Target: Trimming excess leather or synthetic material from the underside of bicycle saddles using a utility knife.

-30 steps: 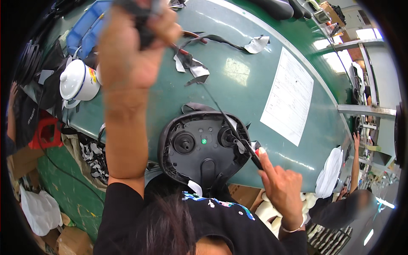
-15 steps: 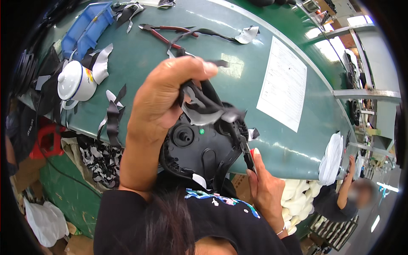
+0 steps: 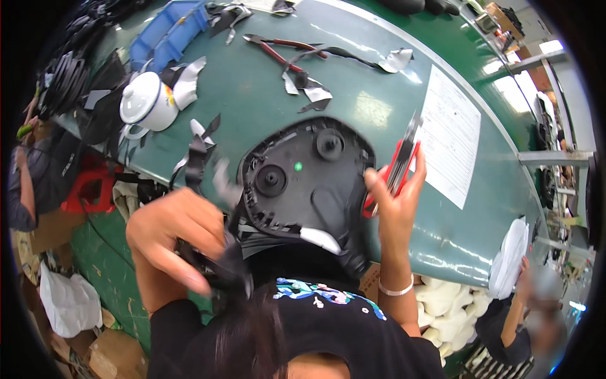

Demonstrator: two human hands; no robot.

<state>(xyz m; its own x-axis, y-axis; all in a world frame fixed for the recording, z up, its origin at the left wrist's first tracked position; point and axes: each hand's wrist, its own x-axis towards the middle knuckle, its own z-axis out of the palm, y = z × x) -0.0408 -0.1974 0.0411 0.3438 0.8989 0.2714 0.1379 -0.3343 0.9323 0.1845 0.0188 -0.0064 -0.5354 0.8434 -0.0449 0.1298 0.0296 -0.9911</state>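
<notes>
My left hand [image 3: 180,234], smeared by motion, is closed around a black fabric strip [image 3: 233,268] at the lower left, beside a black moulded plastic shell [image 3: 297,189]. The shell leans between the table edge and my body, its inner side up. It shows two round bosses, a green dot sticker and dark fabric along its rim; a white patch [image 3: 320,240] is at its lower edge. Right of the shell, my right hand [image 3: 398,196] grips a red-handled utility knife [image 3: 402,165], its blade end pointing up and away, slightly blurred.
On the green table [image 3: 353,57] lie red-handled pliers [image 3: 278,54], fabric scraps [image 3: 309,93] and a printed sheet [image 3: 448,139]. A lidded white enamel mug [image 3: 148,104] and blue bin [image 3: 167,35] stand left. A red stool [image 3: 91,186] is on the floor; other people are at both sides.
My left hand has swung down and left from above the shell, with the black strip. My right hand has lifted the knife off the shell's right edge, up and right.
</notes>
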